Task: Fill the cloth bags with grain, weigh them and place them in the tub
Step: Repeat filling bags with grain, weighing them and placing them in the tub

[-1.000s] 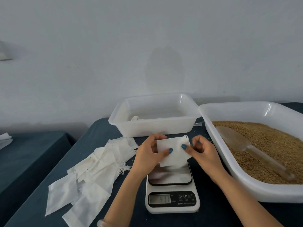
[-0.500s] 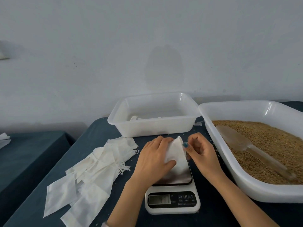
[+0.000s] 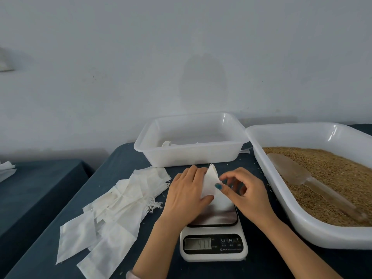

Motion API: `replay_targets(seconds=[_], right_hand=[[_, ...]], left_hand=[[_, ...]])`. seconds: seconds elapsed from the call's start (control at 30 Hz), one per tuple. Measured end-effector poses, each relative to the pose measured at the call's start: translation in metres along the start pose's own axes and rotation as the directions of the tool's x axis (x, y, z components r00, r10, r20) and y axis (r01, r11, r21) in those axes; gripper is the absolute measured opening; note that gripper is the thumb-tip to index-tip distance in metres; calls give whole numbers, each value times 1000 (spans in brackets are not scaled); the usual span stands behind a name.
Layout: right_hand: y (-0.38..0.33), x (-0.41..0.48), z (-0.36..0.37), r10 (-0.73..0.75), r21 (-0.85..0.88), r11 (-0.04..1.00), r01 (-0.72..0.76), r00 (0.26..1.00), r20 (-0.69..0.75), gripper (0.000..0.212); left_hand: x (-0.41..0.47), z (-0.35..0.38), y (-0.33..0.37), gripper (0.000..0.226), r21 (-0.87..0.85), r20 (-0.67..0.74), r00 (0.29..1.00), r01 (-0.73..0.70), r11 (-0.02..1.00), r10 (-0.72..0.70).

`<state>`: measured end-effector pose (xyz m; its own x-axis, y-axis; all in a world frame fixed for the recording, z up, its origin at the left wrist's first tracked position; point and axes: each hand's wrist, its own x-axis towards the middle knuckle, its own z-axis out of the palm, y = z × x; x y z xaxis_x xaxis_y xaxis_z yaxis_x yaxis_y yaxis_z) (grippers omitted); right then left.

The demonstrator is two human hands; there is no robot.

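Our left hand (image 3: 185, 196) grips the small white cloth bag (image 3: 210, 183). Our right hand (image 3: 245, 192) pinches its edge between thumb and forefinger, over the white digital kitchen scale (image 3: 213, 234). The translucent white plastic tub (image 3: 191, 156) stands at twelve o'clock. Cloth hides our left fingertips, and the scale's readout is too faint to read.

teal-painted nails (image 3: 218, 186); perhaps a pale cuff (image 3: 129, 275).

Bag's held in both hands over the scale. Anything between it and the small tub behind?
Nothing visible. The cloth bag, held by the left hand and right hand, is just in front of the small tub; only a strip of table and the tub's near wall lie between.
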<state>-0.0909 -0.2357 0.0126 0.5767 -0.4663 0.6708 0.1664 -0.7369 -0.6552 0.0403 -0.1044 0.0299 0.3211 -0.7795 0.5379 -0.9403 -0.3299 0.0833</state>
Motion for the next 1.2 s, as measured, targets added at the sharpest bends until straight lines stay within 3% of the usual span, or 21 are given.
replay_targets(seconds=[0.3,0.5,0.6,0.77,0.93,1.07,1.2], right_hand=[[2,-2,3,1,-92,996,7,997,83,46],[-5,0,1,7,-35,999,-7,1000,-12,25],[-11,0,3,-32,42,998,35,997,-73,26],[-15,-2,5,-231,-154,965,213,966,-114,26],[-9,-2,3,-399,-383,857,345,914,-69,30],[-6,-1,3,-452,-430,807,405,892,-8,25],[-7,-2,4,-453,-428,806,408,891,-3,20]], left_hand=[[0,1,0,50,12,-30,1000,-7,1000,7],[1,-2,1,61,29,48,999,-26,999,24],[1,-3,3,54,26,46,998,-50,998,49],[0,-4,5,53,14,60,995,-85,996,84],[0,-1,0,65,-164,119,993,9,986,11],[3,-3,-1,63,-461,170,985,87,883,-9],[3,-8,-4,57,-552,232,972,163,818,-38]])
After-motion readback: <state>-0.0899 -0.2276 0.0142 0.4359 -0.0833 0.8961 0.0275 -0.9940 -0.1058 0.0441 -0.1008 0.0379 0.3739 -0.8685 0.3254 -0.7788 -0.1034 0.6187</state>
